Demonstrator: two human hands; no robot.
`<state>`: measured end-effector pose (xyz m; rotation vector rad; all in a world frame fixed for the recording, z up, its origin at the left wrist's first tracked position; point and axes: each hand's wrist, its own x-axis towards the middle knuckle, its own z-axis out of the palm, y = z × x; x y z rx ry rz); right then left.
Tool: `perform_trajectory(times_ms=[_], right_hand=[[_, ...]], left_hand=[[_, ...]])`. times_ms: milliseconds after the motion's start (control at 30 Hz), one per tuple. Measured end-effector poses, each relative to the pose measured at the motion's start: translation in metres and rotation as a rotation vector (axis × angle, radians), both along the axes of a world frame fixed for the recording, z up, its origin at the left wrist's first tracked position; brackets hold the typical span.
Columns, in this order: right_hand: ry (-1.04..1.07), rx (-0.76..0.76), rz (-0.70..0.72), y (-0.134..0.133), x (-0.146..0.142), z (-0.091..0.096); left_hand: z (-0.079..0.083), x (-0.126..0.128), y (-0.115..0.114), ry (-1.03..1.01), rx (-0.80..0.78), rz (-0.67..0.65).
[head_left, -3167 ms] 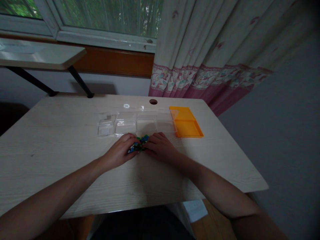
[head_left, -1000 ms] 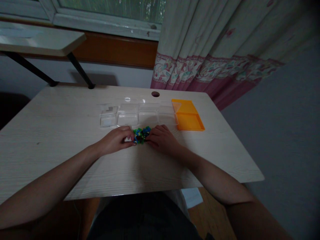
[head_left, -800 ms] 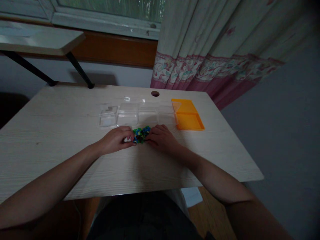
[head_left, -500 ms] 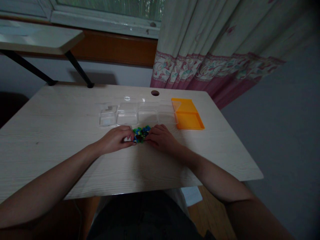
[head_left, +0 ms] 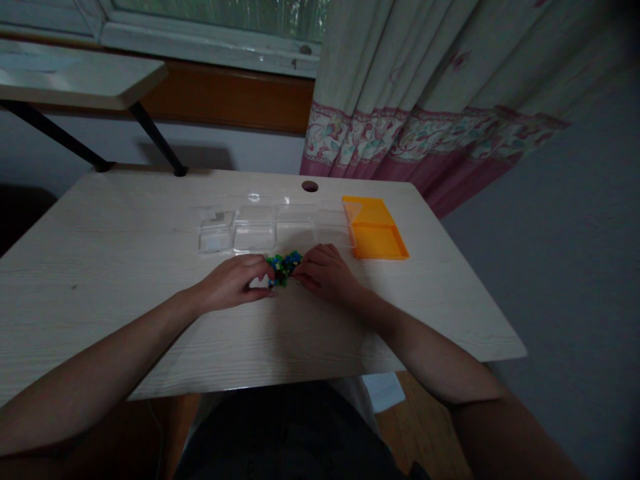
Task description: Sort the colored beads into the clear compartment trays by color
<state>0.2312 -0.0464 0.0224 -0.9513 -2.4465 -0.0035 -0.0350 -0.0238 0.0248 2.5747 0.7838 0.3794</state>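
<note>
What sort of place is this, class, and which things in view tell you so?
Probably a room in a home: a pale wood-grained desk stands near a window, and a floral curtain hangs at the window's right.

Pale wood-grain desk (head_left: 390,327). Bare left hand (head_left: 240,279), thumb and fingers parted, reached the left edge of a heap of small blue-and-green pieces (head_left: 283,263); bare right hand (head_left: 326,272) had its fingertips at the heap's right edge, grip unclear. Just beyond lay a row of clear plastic compartments (head_left: 255,237); right of it, an orange rectangular plastic case (head_left: 377,241), opened flat.
</note>
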Motion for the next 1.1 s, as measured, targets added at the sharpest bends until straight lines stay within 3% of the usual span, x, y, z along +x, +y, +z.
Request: perform_trajectory(times_ms=[1100], right_hand=[[-0.035,-0.057,0.022,-0.0003,-0.0022,-0.0032]], left_hand=[[-0.0018,0.0019,0.0001,-0.032,-0.002,-0.035]])
